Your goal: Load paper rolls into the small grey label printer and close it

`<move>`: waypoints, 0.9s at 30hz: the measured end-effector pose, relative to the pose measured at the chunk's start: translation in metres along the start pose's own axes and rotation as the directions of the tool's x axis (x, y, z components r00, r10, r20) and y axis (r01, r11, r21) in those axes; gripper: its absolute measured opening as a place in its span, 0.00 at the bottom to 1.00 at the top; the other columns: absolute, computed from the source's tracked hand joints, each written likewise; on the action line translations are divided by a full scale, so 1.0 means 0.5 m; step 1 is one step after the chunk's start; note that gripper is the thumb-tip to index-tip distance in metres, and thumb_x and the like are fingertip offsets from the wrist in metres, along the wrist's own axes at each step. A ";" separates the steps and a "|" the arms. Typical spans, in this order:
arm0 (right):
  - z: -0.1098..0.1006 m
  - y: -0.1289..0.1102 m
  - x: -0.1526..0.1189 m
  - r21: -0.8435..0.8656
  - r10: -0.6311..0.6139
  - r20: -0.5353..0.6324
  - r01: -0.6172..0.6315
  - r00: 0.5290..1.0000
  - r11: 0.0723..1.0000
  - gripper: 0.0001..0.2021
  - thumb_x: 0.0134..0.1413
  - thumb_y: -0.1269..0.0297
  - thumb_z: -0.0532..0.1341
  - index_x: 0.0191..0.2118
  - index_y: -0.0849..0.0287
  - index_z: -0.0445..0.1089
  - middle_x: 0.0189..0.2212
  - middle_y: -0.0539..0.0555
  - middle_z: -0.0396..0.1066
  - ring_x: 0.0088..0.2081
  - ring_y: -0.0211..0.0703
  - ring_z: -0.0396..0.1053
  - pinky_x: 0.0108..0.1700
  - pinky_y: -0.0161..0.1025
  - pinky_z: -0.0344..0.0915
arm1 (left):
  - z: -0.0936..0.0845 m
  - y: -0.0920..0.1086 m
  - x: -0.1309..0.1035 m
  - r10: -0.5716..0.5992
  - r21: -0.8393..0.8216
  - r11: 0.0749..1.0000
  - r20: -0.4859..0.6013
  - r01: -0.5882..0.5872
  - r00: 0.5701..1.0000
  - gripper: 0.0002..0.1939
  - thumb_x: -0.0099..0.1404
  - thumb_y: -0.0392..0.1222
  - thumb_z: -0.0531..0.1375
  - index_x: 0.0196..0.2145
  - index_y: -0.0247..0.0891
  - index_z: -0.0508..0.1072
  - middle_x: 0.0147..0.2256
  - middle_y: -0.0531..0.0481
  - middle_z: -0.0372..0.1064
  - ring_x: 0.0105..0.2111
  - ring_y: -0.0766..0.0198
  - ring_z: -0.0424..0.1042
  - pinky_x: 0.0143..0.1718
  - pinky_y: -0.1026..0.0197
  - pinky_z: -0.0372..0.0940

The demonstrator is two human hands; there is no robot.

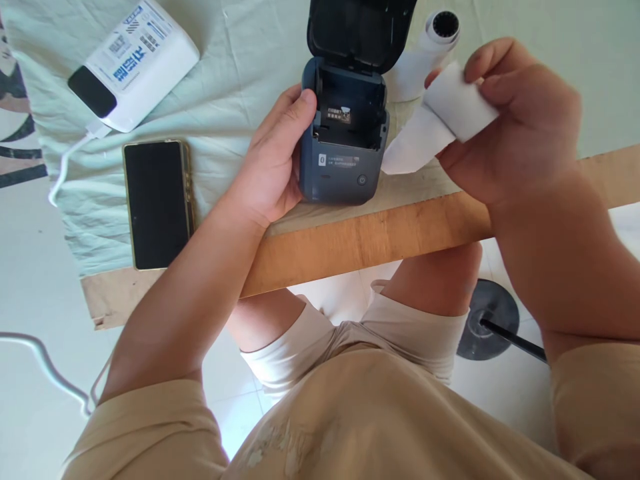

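A small dark blue label printer (345,177) rests near the table's front edge with its black lid (357,33) raised. The paper bay inside shows a printed sticker and no roll. My left hand (275,150) is wrapped round the printer's left side, thumb on its upper rim. To the right, my right hand (520,120) pinches a strip of white label paper (460,103), partly folded over, its lower end hanging beside the printer. Behind the strip lies a white paper roll (435,40) with a dark core; whether it joins the strip I cannot tell.
A white power bank (165,73) with a white cable (63,170) lies at the back left. Nearer is a black-screened phone (157,200) in a clear case. A pale green cloth (225,60) covers the table, whose wooden edge (370,240) shows in front.
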State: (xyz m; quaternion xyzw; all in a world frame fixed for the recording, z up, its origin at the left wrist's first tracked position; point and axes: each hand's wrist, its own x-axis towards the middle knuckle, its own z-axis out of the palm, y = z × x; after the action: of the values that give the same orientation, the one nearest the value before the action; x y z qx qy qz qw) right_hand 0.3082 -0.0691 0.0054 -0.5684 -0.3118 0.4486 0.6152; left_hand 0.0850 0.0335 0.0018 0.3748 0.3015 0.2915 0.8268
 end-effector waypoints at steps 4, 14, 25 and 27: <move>-0.007 0.002 -0.037 -0.009 -0.025 -0.017 0.025 1.000 1.000 0.21 0.34 0.66 0.79 0.38 0.42 0.77 0.41 0.43 0.82 0.35 0.38 0.71 0.31 0.37 0.68 | -0.001 0.000 0.001 0.007 -0.001 1.000 -0.014 -0.007 1.000 0.15 0.83 0.43 0.56 0.39 0.47 0.81 0.41 0.48 0.83 0.59 0.49 0.79 0.50 0.51 0.75; -0.020 0.037 -0.053 0.034 -0.036 0.001 0.036 0.999 0.999 0.30 0.26 0.57 0.90 0.40 0.50 0.80 0.33 0.46 0.76 0.34 0.37 0.75 0.36 0.40 0.75 | -0.005 0.004 0.004 -0.032 -0.004 0.999 0.001 0.032 0.999 0.14 0.84 0.44 0.57 0.38 0.47 0.76 0.42 0.49 0.84 0.60 0.51 0.79 0.53 0.55 0.75; -0.020 0.037 -0.047 0.005 0.071 0.007 -0.071 0.997 0.997 0.26 0.42 0.43 0.83 0.42 0.47 0.76 0.31 0.46 0.74 0.23 0.35 0.67 0.21 0.37 0.61 | -0.005 0.002 0.002 -0.023 -0.010 1.000 0.020 0.023 1.000 0.15 0.86 0.45 0.54 0.43 0.48 0.79 0.39 0.51 0.85 0.63 0.52 0.77 0.59 0.54 0.75; -0.005 0.037 -0.051 0.020 0.055 -0.035 -0.054 0.998 0.998 0.20 0.48 0.49 0.80 0.41 0.49 0.75 0.27 0.46 0.72 0.18 0.32 0.57 0.18 0.37 0.53 | -0.004 0.001 0.002 -0.011 -0.007 1.000 0.026 0.011 1.000 0.17 0.86 0.44 0.52 0.42 0.47 0.79 0.40 0.49 0.85 0.63 0.52 0.78 0.59 0.53 0.76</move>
State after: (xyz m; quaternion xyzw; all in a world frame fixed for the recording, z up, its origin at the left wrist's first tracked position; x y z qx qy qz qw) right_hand 0.2965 -0.0940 -0.0099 -0.5788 -0.2808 0.4579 0.6135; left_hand 0.0839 0.0354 0.0010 0.3737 0.2918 0.2832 0.8337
